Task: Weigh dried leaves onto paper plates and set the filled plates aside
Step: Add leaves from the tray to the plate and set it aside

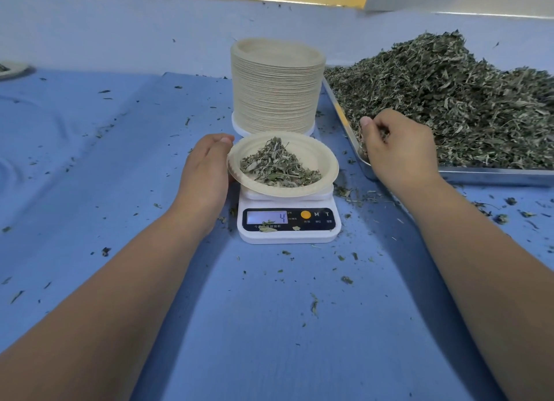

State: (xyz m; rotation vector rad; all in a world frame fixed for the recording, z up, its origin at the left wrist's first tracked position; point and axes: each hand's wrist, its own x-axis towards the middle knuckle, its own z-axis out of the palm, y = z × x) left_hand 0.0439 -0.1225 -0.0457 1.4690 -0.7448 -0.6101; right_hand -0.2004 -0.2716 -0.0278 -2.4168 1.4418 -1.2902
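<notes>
Plate (322, 158) with small leaf heap (277, 165) sits on scale (289, 221), dead centre between hands. Left hand (207, 167) touches plate's left rim, fingers curled on edge, nearer. Right hand (398, 149) off right over tray (479, 176) edge, pinching at leaf pile (467, 101); whether it holds leaves, cannot tell. Plate stack (275, 86) just behind scale. Display reads "4"; buttons "M", "T"; small print unreadable. Likely next: top up or lift plate leftward.

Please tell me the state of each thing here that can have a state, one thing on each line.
Scale: switched on, display shows 4.
Plate on the scale: holds a small heap of leaves, tilted.
Plate stack: upright, top plate empty.
Metal tray: heaped with dried leaves.
Left hand: touches the plate's rim.
Right hand: fingers curled in the tray's leaves.
Blue cloth: strewn with leaf crumbs.
</notes>
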